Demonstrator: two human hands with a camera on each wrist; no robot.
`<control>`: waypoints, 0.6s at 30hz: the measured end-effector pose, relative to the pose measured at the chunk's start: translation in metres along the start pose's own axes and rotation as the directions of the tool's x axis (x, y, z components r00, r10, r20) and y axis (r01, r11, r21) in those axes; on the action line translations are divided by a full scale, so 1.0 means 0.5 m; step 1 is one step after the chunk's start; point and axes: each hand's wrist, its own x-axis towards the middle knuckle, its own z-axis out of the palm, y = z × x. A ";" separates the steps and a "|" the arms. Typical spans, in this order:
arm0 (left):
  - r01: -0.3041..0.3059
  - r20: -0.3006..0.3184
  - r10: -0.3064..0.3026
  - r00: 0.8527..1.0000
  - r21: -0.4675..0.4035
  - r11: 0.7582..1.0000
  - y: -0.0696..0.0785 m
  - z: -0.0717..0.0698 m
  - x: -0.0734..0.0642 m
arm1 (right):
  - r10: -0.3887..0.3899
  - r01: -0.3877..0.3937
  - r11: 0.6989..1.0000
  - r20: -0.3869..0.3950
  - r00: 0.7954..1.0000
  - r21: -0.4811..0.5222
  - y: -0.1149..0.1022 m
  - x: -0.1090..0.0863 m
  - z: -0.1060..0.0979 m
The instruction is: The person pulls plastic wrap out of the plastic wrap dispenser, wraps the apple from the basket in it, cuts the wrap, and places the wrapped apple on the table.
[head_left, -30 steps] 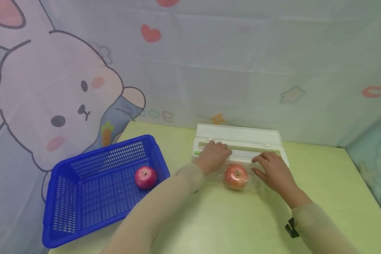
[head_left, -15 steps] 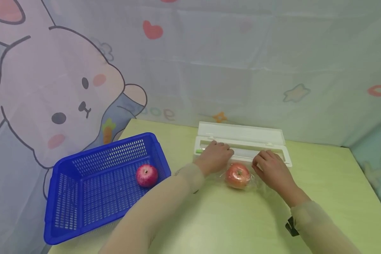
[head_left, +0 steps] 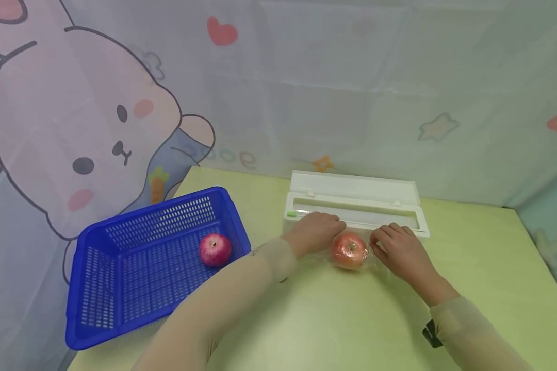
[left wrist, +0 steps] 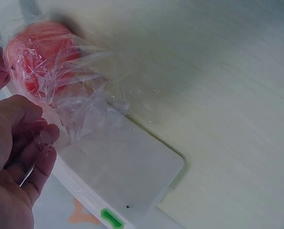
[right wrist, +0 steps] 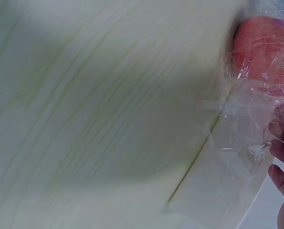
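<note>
- Showing a left hand [head_left: 316, 233] drawn back, within the last second, from over the long white box [head_left: 422, 226] to its front edge, baring more of the pale roll [head_left: 385, 218] inside.
- Showing a right hand [head_left: 403, 255] with fingers bunched closer together than a second ago.
- Suggesting, as a judgement, clear film [left wrist: 84, 107] now grasped on both sides of the wrapped apple [head_left: 349, 251] and ready to be managed at its loose ends.
- Reaching forward in long pale sleeves [head_left: 241, 278], slanting inward from both lower sides, with wrists low near the table [head_left: 325, 319].
- Pinching crinkled film between thumb and curled fingers of the left hand, seen plainly in the left wrist view.
- Pinching film likewise with the bent fingers of the right hand, partly cut off in the right wrist view.
- Placing the wrapped apple on the table, between both hands and just in front of the box, beneath shiny, creased film.
- Including a raised lid [head_left: 353, 185] behind the roll, and a green piece [head_left: 291, 214] at the box's left end.
- Including, well to the left, a blue basket [head_left: 72, 288] holding a second apple [head_left: 215, 250].
</note>
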 end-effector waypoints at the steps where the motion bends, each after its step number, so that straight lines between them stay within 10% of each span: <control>1: 0.002 -0.003 -0.002 1.000 -0.018 1.000 0.000 0.000 -0.001 | 0.001 -0.001 1.000 0.003 1.000 0.002 0.000 0.001 0.000; 18: -0.029 -0.034 0.022 0.999 -0.203 0.979 0.012 0.008 -0.014 | 0.091 -0.113 0.984 0.159 0.983 0.136 -0.004 0.003 -0.006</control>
